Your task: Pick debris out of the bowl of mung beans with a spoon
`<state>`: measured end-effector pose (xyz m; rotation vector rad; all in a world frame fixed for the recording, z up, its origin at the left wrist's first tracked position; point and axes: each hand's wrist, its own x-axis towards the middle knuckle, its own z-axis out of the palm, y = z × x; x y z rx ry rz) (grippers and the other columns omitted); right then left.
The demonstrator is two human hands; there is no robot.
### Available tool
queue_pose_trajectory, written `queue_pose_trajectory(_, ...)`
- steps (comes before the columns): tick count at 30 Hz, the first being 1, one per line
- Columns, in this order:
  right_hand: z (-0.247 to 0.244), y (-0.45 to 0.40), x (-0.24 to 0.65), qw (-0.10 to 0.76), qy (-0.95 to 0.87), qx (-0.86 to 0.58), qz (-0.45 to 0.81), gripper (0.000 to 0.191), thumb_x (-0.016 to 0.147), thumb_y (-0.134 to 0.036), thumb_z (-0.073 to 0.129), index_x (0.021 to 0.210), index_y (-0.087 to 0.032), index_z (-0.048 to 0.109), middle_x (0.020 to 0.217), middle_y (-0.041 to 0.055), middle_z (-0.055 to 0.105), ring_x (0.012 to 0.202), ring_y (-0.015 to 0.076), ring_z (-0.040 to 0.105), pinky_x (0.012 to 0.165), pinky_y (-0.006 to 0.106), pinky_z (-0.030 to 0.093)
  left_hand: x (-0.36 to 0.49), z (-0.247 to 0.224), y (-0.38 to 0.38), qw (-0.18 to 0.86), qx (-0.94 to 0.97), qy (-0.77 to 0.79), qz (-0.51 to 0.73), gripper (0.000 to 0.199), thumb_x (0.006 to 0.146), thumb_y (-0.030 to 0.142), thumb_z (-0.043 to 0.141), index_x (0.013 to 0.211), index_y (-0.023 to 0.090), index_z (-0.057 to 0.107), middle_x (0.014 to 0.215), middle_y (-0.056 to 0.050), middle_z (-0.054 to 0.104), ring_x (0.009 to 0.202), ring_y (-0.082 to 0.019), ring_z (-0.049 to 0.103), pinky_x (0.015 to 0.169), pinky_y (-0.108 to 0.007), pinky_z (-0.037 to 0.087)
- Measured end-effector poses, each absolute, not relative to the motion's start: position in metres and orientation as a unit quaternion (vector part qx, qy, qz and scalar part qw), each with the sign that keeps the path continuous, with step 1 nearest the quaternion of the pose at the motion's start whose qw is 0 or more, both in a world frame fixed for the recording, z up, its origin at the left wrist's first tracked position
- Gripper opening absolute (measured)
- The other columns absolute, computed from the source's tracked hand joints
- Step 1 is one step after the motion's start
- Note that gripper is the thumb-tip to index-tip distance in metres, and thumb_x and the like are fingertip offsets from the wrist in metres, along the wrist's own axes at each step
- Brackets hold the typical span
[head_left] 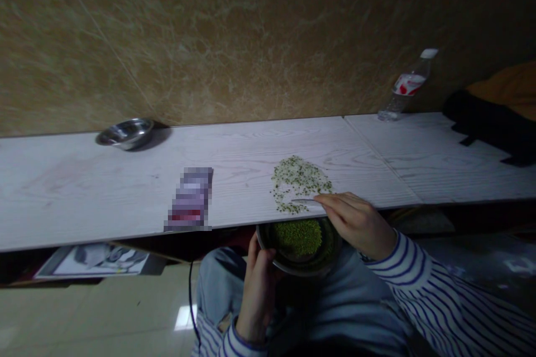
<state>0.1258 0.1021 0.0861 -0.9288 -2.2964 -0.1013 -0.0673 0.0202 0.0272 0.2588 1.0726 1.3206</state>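
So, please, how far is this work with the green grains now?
It looks partway. Possibly done: many green grains are in the bowl, held by the left hand at the counter's edge. In hand: the right hand has a thin tool at the scattered mix. Seemingly left: that green and whitish mix, spread on the counter.

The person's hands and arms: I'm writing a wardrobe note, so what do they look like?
The left hand and right hand are ungloved. The left sleeve and right sleeve are long and white with dark blue stripes. A thin dark item shows at the right cuff, too dim to identify.
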Motion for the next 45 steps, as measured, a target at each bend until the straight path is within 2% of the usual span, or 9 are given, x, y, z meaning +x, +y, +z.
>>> queue_pose_trajectory(13,0.088,0.092,0.140,0.330,-0.882,-0.337,0.010,0.032,0.087,-0.008,0.048,0.110,-0.022,0.065,0.095,0.0050,0.074,0.086,0.0180,0.069,0.076,0.033,0.059,-0.067,0.025,0.022,0.651,0.119,0.483,0.573,0.053,0.078,0.024,0.059,0.129,0.027,0.048,0.129,-0.006,0.057,0.114,-0.025,0.055,0.081,-0.032,0.052)
queue_pose_trajectory(26,0.082,0.123,0.123,0.308,-0.900,-0.309,0.009,0.028,0.088,-0.005,0.047,0.108,-0.015,0.064,0.098,0.0081,0.073,0.089,0.0185,0.068,0.080,0.036,0.057,-0.069,0.023,0.023,0.653,0.118,0.471,0.581,0.057,0.077,0.023,0.059,0.133,0.029,0.048,0.128,-0.004,0.059,0.114,-0.024,0.055,0.081,-0.030,0.051)
queue_pose_trajectory(34,0.092,0.115,0.119,0.334,-0.891,-0.308,0.010,0.029,0.088,-0.006,0.048,0.107,-0.019,0.065,0.095,0.0061,0.074,0.088,0.0173,0.069,0.079,0.034,0.057,-0.072,0.023,0.022,0.651,0.107,0.478,0.581,0.055,0.077,0.021,0.058,0.131,0.026,0.048,0.131,-0.007,0.056,0.120,-0.028,0.050,0.085,-0.036,0.051)
queue_pose_trajectory(38,0.090,0.106,0.111,0.315,-0.908,-0.276,0.031,0.031,0.086,-0.003,0.048,0.110,-0.017,0.062,0.097,0.0071,0.073,0.090,0.0174,0.067,0.080,0.034,0.057,-0.073,0.020,0.023,0.650,0.109,0.479,0.580,0.053,0.078,0.022,0.057,0.130,0.027,0.048,0.132,-0.007,0.055,0.123,-0.029,0.047,0.087,-0.038,0.050)
queue_pose_trajectory(45,0.080,0.123,0.107,0.316,-0.893,-0.320,0.010,0.029,0.087,-0.004,0.048,0.109,-0.015,0.062,0.100,0.0082,0.073,0.092,0.0183,0.068,0.083,0.036,0.057,-0.074,0.021,0.021,0.655,0.121,0.471,0.578,0.053,0.080,0.021,0.054,0.132,0.026,0.043,0.136,-0.007,0.050,0.123,-0.028,0.046,0.088,-0.036,0.049)
